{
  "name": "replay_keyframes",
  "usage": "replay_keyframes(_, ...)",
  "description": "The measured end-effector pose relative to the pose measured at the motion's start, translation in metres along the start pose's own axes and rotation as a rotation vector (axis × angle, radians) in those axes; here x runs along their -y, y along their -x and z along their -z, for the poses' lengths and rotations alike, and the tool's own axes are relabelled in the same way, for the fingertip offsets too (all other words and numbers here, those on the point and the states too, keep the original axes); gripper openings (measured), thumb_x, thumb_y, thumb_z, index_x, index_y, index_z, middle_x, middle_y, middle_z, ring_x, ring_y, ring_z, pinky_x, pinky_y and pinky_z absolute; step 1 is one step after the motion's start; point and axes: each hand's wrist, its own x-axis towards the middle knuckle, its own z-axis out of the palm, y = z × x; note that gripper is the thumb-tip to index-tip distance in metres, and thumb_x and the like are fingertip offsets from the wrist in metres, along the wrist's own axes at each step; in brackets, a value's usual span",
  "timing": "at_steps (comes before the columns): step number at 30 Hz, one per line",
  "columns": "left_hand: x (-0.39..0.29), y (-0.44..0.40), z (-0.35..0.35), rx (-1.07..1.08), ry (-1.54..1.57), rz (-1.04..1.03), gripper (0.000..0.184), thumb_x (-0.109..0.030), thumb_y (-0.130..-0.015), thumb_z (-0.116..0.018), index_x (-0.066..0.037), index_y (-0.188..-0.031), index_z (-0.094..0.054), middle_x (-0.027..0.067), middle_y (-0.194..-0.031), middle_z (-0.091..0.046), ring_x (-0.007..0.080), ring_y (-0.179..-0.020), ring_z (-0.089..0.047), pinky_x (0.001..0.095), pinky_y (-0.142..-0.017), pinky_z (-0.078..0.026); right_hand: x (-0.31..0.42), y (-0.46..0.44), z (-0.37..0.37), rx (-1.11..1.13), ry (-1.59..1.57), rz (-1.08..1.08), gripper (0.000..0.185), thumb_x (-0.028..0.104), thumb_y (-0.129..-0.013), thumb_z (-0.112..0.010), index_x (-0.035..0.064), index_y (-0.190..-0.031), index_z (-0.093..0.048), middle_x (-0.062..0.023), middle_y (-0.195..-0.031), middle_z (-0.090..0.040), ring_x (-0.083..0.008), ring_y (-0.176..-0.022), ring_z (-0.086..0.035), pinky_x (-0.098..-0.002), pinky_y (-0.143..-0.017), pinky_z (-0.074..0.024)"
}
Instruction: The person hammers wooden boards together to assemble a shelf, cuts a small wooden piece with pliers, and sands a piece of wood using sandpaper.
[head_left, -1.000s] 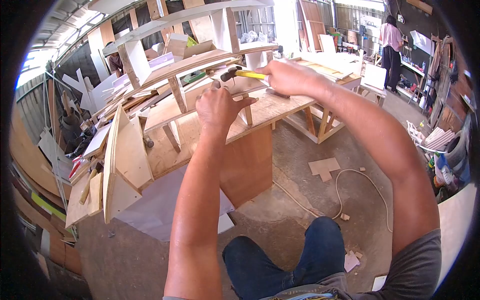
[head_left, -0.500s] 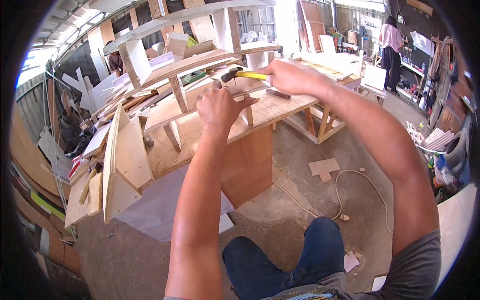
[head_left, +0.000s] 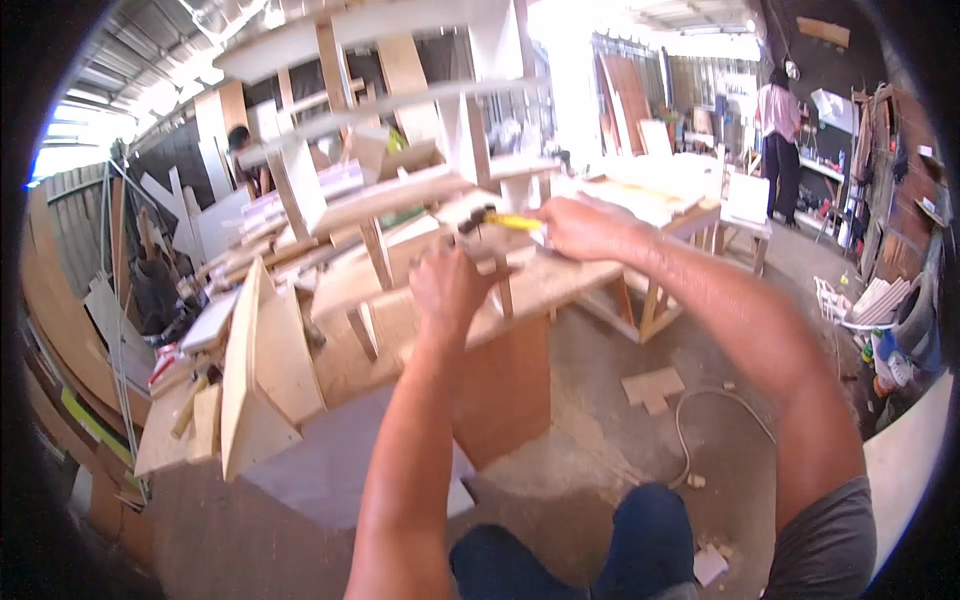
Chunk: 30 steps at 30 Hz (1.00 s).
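Observation:
My right hand (head_left: 580, 228) is wrapped round the handle of a hammer (head_left: 508, 219) with a dark head and a yellow handle. The hammer head is just above and to the right of my left hand (head_left: 447, 283), which rests on the wooden frame (head_left: 375, 255) lying across the plywood workbench (head_left: 565, 280). The fingers of my left hand are bent over the frame's edge, its thumb pointing right; whether they pinch anything small is blurred.
Angled plywood panels (head_left: 270, 370) stand at the bench's left end. Scrap wood is piled behind. A person (head_left: 780, 130) stands at the back right, another (head_left: 245, 160) at the back left. A cable (head_left: 682, 430) lies on the floor.
The view has tilted upward, so the bench and hands appear lower. My right hand still holds the hammer close to my left hand. The image is more blurred.

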Motion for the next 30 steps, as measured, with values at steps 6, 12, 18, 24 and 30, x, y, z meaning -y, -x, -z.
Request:
replay_keyframes(6, -0.004, 0.001, 0.016, 0.014, -0.013, -0.021, 0.093, -0.089, -0.064, -0.077, -0.003, -0.098, -0.083, 0.0126, -0.115, -0.075, 0.0313, -0.088, -0.077, 0.0436, -0.071, -0.062, 0.009, 0.009, -0.007, -0.047, -0.030, 0.052, 0.048, 0.020, -0.105, -0.048, 0.0248, -0.151, -0.061, -0.0250, -0.113, -0.075, -0.0382, -0.105, -0.075, -0.0511, -0.095, -0.0581)
replay_keyframes(12, 0.000, 0.005, 0.006, -0.072, -0.021, -0.034, 0.085, -0.086, -0.062, -0.080, -0.005, -0.086, -0.084, 0.0088, -0.108, -0.077, 0.0294, -0.080, -0.076, 0.0427, -0.067, -0.061, 0.016, 0.011, 0.005, -0.043, -0.018, -0.069, 0.044, 0.026, -0.107, -0.051, 0.0280, -0.150, -0.062, -0.0245, -0.117, -0.074, -0.0401, -0.105, -0.074, -0.0515, -0.092, -0.0584)
replay_keyframes(18, -0.001, 0.006, 0.003, -0.152, 0.000, -0.049, 0.085, -0.087, -0.061, -0.080, -0.006, -0.088, -0.084, 0.0099, -0.101, -0.076, 0.0292, -0.079, -0.076, 0.0430, -0.068, -0.060, 0.015, 0.016, 0.010, -0.021, -0.107, -0.057, 0.045, 0.027, -0.108, -0.052, 0.0245, -0.151, -0.060, -0.0248, -0.116, -0.074, -0.0412, -0.106, -0.073, -0.0518, -0.095, -0.0567)
replay_keyframes(24, -0.002, 0.004, 0.010, -0.011, -0.008, -0.009, 0.090, -0.088, -0.059, -0.080, -0.005, -0.094, -0.081, 0.0114, -0.095, -0.077, 0.0326, -0.079, -0.077, 0.0441, -0.069, -0.061, 0.003, 0.007, 0.003, 0.006, -0.102, -0.006, 0.047, 0.026, -0.107, -0.051, 0.0249, -0.154, -0.057, -0.0248, -0.117, -0.074, -0.0431, -0.105, -0.073, -0.0540, -0.096, -0.0569)
replay_keyframes(30, 0.002, 0.003, 0.000, -0.076, 0.066, -0.008, 0.098, -0.088, -0.056, -0.081, -0.001, -0.100, -0.071, 0.0170, -0.093, -0.077, 0.0354, -0.081, -0.077, 0.0467, -0.071, -0.061, 0.003, 0.010, 0.006, 0.014, -0.102, -0.063, 0.045, 0.025, -0.107, -0.052, 0.0241, -0.151, -0.061, -0.0251, -0.110, -0.075, -0.0424, -0.103, -0.073, -0.0520, -0.095, -0.0573)
